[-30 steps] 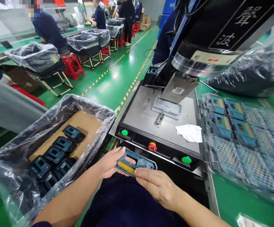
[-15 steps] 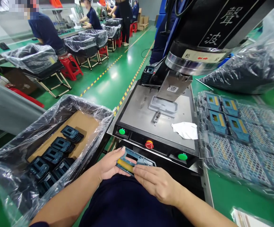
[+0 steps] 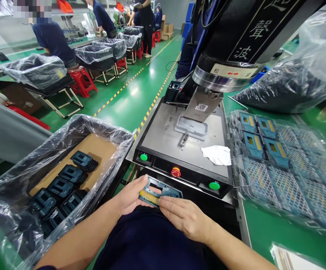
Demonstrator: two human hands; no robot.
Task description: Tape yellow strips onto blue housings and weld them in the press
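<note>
Close to my body, both hands hold one blue-grey plastic housing [image 3: 170,190] with a rectangular window and a yellow strip along its near side. My left hand [image 3: 132,195] grips its left end, thumb on top and fingers underneath. The fingers of my right hand [image 3: 181,213] pinch the near edge by the yellow strip, and the right thumb is hidden. Just beyond the housing stands a press machine [image 3: 157,138] with a shallow metal fixture [image 3: 191,127] below its metal head [image 3: 201,105]. Green buttons [image 3: 214,185] and a red stop button [image 3: 175,172] line its front.
A plastic-lined bin [image 3: 106,129] at left holds stacked dark housings [image 3: 64,185] on cardboard. At right, a clear blister tray [image 3: 264,180] carries several housings with yellow strips. A white cloth [image 3: 216,154] lies on the press plate. Co-workers [image 3: 53,39] sit at a far bench.
The view has shifted slightly, so the press and the tray appear a little further left. Both hands keep the same hold on the housing. A co-worker in the background has leaned differently.
</note>
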